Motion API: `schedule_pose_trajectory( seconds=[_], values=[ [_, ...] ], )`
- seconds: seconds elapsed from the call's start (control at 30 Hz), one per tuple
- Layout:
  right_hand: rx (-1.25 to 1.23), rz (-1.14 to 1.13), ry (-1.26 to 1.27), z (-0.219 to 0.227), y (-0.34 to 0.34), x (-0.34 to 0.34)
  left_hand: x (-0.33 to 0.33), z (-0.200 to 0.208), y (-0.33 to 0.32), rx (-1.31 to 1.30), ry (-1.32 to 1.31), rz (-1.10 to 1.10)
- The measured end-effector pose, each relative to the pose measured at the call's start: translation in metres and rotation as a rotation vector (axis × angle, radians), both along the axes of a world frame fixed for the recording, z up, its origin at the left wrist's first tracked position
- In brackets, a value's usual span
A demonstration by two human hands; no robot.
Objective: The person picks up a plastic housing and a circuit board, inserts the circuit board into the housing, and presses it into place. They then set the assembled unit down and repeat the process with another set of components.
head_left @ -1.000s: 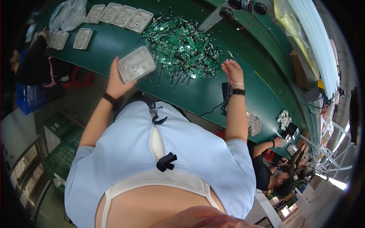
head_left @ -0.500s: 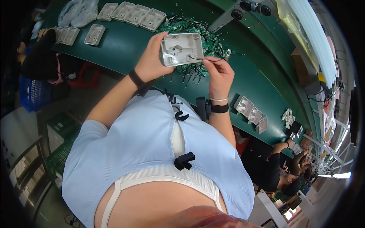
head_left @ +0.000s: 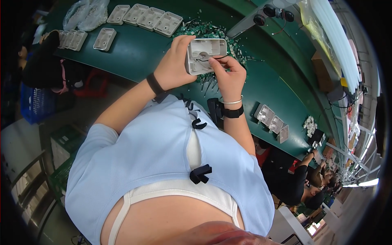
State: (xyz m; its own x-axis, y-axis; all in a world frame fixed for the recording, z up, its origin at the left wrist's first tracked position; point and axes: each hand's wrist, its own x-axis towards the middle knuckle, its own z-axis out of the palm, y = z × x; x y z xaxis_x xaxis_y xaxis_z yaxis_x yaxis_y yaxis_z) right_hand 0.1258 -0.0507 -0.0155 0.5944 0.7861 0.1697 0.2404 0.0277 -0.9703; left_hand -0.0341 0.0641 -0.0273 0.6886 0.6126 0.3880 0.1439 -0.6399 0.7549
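Observation:
My left hand (head_left: 174, 64) is closed around the left side of an open, off-white plastic housing (head_left: 213, 43), holding it tilted above the green table. Ribs, posts and a round recess show inside the housing. The thumb and index finger of my right hand (head_left: 231, 80) pinch a thin black wire (head_left: 203, 61) over the lower part of the housing. One end of this wire reaches into the housing near the recess; my fingers cover part of its length. Behind the housing, a heap of small green circuit boards with black leads (head_left: 237, 51) spreads over the table.
Several similar housings (head_left: 150, 18) stand in a row at the far left, with a single one (head_left: 104, 39) nearer. More housings (head_left: 271, 118) lie at the right, before a pile of small white parts (head_left: 310, 126). A metal post (head_left: 247, 25) rises behind the boards. Co-workers sit at both sides.
The housing and my left hand have shifted right. My right hand has come further over the housing, its fingertips now inside its outline with the wire.

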Motion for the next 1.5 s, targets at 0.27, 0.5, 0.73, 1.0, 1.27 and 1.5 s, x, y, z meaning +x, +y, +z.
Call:
schedule_pose_trajectory(
  seconds=[0.27,0.5,0.73,1.0,1.27,1.5],
  values=[
    [-0.010,-0.021,-0.054,-0.005,0.005,-0.002,0.002,-0.007,-0.002,-0.005,-0.005,0.021],
    [0.048,-0.125,-0.309,-0.012,0.010,-0.007,0.003,-0.007,-0.004,-0.003,-0.015,0.029],
    [0.188,-0.099,-0.829,-0.016,0.013,-0.009,0.006,-0.009,-0.010,-0.032,-0.034,0.046],
    [0.081,0.065,-0.367,-0.014,0.009,-0.015,0.005,-0.013,-0.012,-0.055,-0.014,0.059],
    [-0.012,0.081,-0.223,-0.016,0.005,-0.011,0.006,-0.014,-0.017,-0.118,0.001,0.057],
    [-0.051,0.067,-0.317,-0.017,0.004,-0.013,0.005,-0.017,-0.022,-0.125,0.014,0.068]
  ],
)
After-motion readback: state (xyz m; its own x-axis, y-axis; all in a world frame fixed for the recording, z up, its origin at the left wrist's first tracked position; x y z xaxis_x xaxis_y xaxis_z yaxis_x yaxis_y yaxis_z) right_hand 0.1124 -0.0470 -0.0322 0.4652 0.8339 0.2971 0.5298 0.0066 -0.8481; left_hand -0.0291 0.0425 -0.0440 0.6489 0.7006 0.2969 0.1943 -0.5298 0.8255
